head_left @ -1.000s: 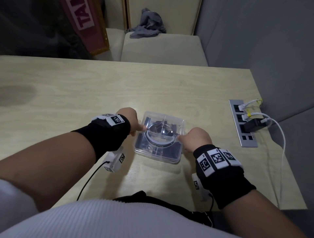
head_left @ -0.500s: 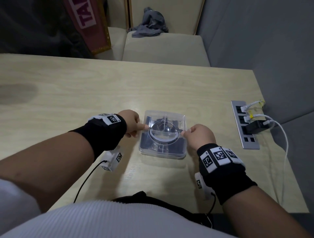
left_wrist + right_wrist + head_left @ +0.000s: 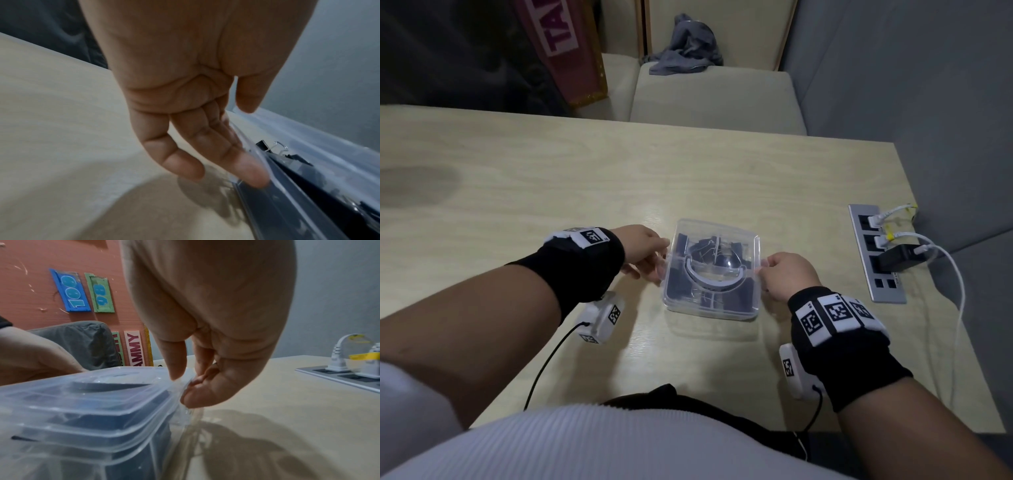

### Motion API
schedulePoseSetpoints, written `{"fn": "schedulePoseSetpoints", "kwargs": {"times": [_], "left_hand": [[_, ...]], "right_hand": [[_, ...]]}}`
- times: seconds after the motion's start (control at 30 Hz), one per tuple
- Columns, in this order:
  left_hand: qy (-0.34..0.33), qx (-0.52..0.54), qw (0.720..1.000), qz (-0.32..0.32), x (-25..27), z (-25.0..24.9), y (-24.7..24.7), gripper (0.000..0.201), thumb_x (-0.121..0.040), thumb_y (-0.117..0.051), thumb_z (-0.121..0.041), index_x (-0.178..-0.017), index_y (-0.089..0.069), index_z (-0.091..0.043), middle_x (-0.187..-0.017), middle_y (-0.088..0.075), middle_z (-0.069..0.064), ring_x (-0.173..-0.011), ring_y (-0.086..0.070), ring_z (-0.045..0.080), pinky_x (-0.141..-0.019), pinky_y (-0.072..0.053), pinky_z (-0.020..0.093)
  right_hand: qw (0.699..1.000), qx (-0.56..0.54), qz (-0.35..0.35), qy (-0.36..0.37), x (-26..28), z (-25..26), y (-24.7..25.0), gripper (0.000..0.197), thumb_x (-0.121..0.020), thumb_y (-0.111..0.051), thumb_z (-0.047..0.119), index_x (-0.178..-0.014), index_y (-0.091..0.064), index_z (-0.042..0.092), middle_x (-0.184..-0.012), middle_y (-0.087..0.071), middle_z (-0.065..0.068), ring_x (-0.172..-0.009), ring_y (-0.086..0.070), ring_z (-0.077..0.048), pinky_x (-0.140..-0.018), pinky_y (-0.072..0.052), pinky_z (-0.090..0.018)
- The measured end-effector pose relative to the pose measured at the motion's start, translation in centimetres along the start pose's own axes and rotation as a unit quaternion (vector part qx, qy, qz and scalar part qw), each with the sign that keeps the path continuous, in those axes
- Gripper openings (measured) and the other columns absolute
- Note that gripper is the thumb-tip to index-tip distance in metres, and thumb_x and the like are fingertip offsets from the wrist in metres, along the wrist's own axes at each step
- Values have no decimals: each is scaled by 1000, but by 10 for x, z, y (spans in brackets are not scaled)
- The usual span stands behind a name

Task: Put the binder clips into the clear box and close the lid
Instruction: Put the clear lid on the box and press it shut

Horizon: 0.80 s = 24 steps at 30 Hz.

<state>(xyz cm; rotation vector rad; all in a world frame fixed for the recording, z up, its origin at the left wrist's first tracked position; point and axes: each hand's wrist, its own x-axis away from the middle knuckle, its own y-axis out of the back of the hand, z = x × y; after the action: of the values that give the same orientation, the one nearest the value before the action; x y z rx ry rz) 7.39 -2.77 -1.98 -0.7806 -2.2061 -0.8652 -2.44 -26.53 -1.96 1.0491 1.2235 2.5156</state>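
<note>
Between both hands' fingers (image 3: 765,265), clear box (image 3: 755,274), lid (image 3: 717,233) on

The clear box (image 3: 711,270) is glossy see-through plastic, and the binder clips (image 3: 722,251) inside it look matt black with shiny wire handles. It sits on a bench (image 3: 551,192) of pale, smooth wood grain with a soft sheen. Right of the box, the power strip (image 3: 873,270) looks like brushed grey metal.
</note>
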Motion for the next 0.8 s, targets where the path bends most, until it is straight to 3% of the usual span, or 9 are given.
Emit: {"fn": "schedulePoseSetpoints", "kwargs": {"times": [0.1,0.23,0.33,0.4,0.47,0.53,0.6,0.7,0.8], "left_hand": [[-11,-23,1000,3,1,4,1,17,-93,-57,-29,-86,-63,-15,-68,-74,0,-57,-69,8,-63,-52,26],[-10,-58,998,-9,-1,4,0,12,-91,-58,-19,-81,-63,-16,-52,-70,-6,-47,-65,0,-59,-48,23],[-23,-87,995,-39,-2,2,-2,10,-90,-59,-16,-81,-64,-17,-60,-71,-4,-47,-65,1,-58,-51,22],[-32,-108,992,-55,-2,1,-3,9,-89,-60,-17,-81,-63,-19,-61,-70,-3,-46,-65,0,-57,-52,22],[-38,-120,990,-59,-3,1,-3,9,-89,-61,-18,-80,-61,-20,-57,-69,-5,-44,-64,0,-53,-51,20],[-40,-123,990,-61,-4,2,-3,10,-89,-62,-19,-79,-61,-20,-51,-68,-7,-43,-64,0,-52,-50,20],[-38,-123,990,-60,-5,2,-3,11,-90,-62,-20,-79,-61,-20,-46,-66,-9,-43,-64,0,-52,-50,20],[-38,-126,990,-56,-5,1,-2,11,-91,-60,-21,-80,-62,-20,-44,-66,-10,-44,-64,0,-55,-51,21],[-33,-128,990,-50,-5,1,-3,13,-92,-57,-20,-80,-62,-19,-44,-66,-9,-43,-64,1,-56,-50,22]], "right_hand": [[1000,-17,0,2,0,0,-1,25,-93,-50,19,-106,-69,10,-96,-71,-11,-90,-66,-31,-86,-55,-44],[1000,-10,6,0,1,3,0,27,-93,-51,20,-111,-68,10,-99,-71,-11,-92,-66,-30,-87,-54,-42],[1000,-4,-25,0,5,6,-1,40,-92,-52,17,-132,-54,12,-129,-57,-13,-110,-60,-30,-89,-47,-31],[995,19,-83,60,17,11,-3,51,-92,-55,23,-141,-43,18,-145,-39,-10,-123,-50,-28,-97,-43,-36],[971,91,-115,190,29,20,-8,62,-88,-60,40,-144,-37,26,-154,-28,-4,-137,-35,-26,-112,-30,-44],[943,176,-58,276,37,27,-17,78,-82,-57,60,-148,-26,33,-161,-12,0,-147,-14,-23,-118,-13,-48],[928,244,17,282,37,27,-29,94,-75,-53,73,-151,-10,38,-163,5,1,-149,4,-23,-118,-2,-49],[918,292,71,260,33,18,-41,103,-73,-46,80,-151,7,40,-159,24,1,-146,20,-24,-117,5,-54],[909,313,81,261,28,13,-42,102,-74,-42,81,-149,13,41,-156,32,1,-144,27,-23,-116,8,-56]]}}
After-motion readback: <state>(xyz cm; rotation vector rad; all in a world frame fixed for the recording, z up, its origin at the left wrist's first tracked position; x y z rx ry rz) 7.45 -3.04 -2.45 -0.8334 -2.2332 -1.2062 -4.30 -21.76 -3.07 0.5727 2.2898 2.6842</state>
